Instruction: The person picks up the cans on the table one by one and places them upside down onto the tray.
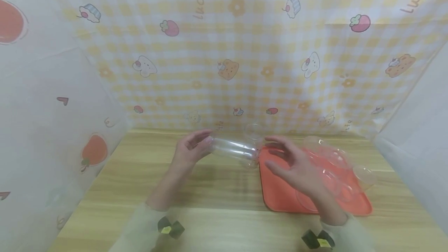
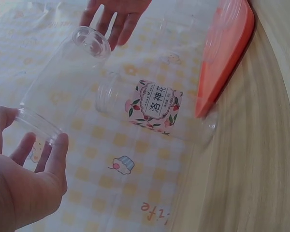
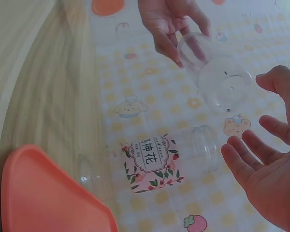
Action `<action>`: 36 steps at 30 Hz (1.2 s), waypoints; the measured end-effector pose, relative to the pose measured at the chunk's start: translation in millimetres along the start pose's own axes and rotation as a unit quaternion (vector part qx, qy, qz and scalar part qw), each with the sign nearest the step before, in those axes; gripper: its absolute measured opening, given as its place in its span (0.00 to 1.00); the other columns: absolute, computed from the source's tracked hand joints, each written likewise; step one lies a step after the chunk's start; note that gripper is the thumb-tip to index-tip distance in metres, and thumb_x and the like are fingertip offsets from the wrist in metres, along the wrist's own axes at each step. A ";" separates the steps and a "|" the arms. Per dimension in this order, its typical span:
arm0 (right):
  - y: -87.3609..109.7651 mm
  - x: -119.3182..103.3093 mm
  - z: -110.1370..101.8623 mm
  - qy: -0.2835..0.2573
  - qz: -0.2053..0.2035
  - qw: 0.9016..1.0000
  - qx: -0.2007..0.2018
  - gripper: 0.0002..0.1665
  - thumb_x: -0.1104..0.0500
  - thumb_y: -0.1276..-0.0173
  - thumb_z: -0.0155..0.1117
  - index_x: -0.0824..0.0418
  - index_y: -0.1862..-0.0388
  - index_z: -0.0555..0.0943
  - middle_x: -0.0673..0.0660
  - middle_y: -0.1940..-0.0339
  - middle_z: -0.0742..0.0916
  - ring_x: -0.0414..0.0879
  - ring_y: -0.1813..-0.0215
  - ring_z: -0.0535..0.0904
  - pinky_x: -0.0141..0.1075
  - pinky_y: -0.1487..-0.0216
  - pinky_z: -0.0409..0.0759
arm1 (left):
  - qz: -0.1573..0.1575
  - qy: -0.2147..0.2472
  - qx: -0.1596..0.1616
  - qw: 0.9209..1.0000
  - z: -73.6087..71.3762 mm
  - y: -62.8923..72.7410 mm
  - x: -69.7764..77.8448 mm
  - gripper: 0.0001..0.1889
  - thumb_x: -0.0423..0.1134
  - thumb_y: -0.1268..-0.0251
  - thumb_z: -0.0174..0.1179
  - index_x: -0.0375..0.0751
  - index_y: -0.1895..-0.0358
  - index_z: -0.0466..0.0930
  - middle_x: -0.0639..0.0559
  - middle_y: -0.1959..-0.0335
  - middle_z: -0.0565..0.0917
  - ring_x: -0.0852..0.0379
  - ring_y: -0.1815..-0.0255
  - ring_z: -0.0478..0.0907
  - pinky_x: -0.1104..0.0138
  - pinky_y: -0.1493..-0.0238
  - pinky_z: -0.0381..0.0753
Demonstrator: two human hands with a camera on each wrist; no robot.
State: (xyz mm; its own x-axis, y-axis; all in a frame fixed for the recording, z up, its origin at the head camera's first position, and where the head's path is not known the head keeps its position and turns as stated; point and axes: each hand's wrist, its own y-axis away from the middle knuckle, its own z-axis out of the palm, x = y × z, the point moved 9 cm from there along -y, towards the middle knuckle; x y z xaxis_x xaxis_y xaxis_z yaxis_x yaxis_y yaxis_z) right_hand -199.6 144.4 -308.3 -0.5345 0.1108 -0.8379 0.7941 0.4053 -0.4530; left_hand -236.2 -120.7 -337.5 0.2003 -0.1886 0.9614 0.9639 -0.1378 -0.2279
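Observation:
My left hand (image 1: 190, 149) grips a clear jar (image 1: 232, 149) by its threaded mouth end, fingertips around the rim in the left wrist view. The jar is held sideways above the table, its base pointing right. Just beyond that base, my right hand (image 1: 292, 164) is spread with nothing in it. In the right wrist view, its fingers (image 3: 244, 154) are apart from the jar. Behind the held jar a second clear jar (image 2: 154, 106) stands upright, with a pink floral label bearing Chinese characters.
On the right, an orange-red tray (image 1: 276, 199) lies on the wooden table (image 1: 210, 193). Several clear plastic containers (image 1: 330, 180) are on and around it, partly behind my right hand. A yellow checked cloth (image 1: 210, 46) hangs at the back, and pale patterned sheets flank both sides.

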 end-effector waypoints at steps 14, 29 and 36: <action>-3.5 4.9 1.3 -0.009 -0.020 1.000 0.015 0.41 0.77 0.40 0.72 0.68 0.29 0.69 0.71 0.33 0.74 0.60 0.34 0.74 0.47 0.35 0.75 | 0.000 0.006 -0.012 1.000 15.6 0.3 -3.4 0.21 0.36 0.29 0.64 0.33 0.37 0.76 0.38 0.42 0.81 0.44 0.45 0.81 0.55 0.42 0.81; -5.7 8.9 8.7 -0.007 -0.006 1.000 -0.002 0.42 0.75 0.41 0.74 0.65 0.29 0.69 0.62 0.31 0.75 0.59 0.35 0.74 0.41 0.34 0.75 | 0.011 0.015 -0.017 1.000 29.6 1.3 -7.2 0.22 0.35 0.30 0.65 0.31 0.37 0.75 0.39 0.42 0.81 0.44 0.45 0.81 0.54 0.42 0.81; -10.0 9.0 12.5 -0.004 -0.023 1.000 0.009 0.40 0.77 0.41 0.73 0.65 0.30 0.71 0.58 0.33 0.77 0.65 0.38 0.75 0.42 0.36 0.77 | 0.012 0.026 -0.016 0.999 34.6 2.2 -8.5 0.22 0.35 0.30 0.64 0.31 0.36 0.75 0.38 0.41 0.80 0.44 0.44 0.80 0.55 0.41 0.80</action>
State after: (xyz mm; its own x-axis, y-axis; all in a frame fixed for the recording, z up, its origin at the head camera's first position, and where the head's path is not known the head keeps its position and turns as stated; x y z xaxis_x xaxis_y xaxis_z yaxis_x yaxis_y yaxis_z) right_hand -208.7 130.0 -315.0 -0.5674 0.0849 -0.8191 0.7744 0.3933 -0.4956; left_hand -229.7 -85.8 -340.8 0.2124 -0.2422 0.9467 0.9529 -0.1635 -0.2556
